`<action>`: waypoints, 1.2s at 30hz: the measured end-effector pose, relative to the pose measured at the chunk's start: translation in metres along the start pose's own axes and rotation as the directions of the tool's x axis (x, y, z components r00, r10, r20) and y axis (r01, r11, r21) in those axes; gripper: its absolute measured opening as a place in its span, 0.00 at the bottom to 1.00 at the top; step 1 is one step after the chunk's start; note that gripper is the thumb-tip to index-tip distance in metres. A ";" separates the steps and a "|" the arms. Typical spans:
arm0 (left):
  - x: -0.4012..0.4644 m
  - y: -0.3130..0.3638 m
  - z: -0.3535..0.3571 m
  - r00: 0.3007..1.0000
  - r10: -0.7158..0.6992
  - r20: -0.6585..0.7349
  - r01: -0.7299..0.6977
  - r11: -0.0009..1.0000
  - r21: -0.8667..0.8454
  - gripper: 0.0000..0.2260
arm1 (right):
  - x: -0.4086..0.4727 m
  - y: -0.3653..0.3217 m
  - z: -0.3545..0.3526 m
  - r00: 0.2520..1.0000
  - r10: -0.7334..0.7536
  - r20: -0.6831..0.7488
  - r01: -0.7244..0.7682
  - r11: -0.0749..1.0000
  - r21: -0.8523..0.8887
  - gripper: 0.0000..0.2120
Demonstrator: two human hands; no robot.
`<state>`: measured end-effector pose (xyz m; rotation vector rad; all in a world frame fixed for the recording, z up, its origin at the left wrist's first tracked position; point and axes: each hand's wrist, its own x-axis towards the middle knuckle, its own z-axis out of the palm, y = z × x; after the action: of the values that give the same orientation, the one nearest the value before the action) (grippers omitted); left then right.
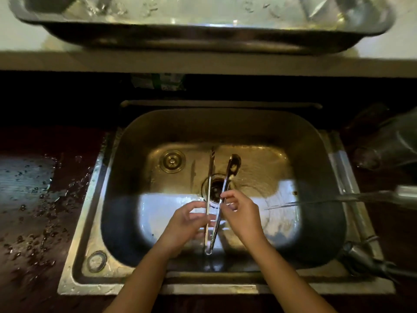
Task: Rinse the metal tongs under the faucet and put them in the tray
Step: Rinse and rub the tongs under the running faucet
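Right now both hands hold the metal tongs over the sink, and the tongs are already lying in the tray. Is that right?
Not quite. The head view shows both hands, left and right, holding the tongs over the sink; the tongs are not yet in the tray.

- a steel sink (94, 199) is sitting sunk into a dark counter (33, 222), its basin catching a pale bluish reflection on the near side.
- water drops are glistening on the counter left of the sink.
- a pale ledge (203, 62) is running across the far side, catching brighter light.
- deep shadow is lying between ledge and sink.
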<state>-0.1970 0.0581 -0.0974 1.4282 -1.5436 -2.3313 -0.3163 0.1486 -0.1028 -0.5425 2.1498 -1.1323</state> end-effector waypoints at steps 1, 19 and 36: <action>-0.008 0.004 0.008 1.000 0.000 0.017 0.001 0.999 -0.035 0.11 | -0.008 -0.003 -0.012 1.000 0.006 0.000 -0.006 1.000 0.021 0.11; -0.069 0.041 0.066 0.996 -0.014 0.085 -0.002 0.983 0.182 0.06 | -0.084 0.003 -0.104 0.852 -0.451 0.265 0.501 0.557 -0.662 0.25; -0.080 0.062 0.086 0.990 0.085 0.112 -0.128 0.877 0.463 0.08 | -0.060 0.016 -0.121 0.924 -0.375 0.079 0.315 0.628 -0.712 0.28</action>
<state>-0.2359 0.1244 0.0102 1.2696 -2.2696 -2.0670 -0.3595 0.2639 -0.0444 -1.3336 2.5994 -0.4188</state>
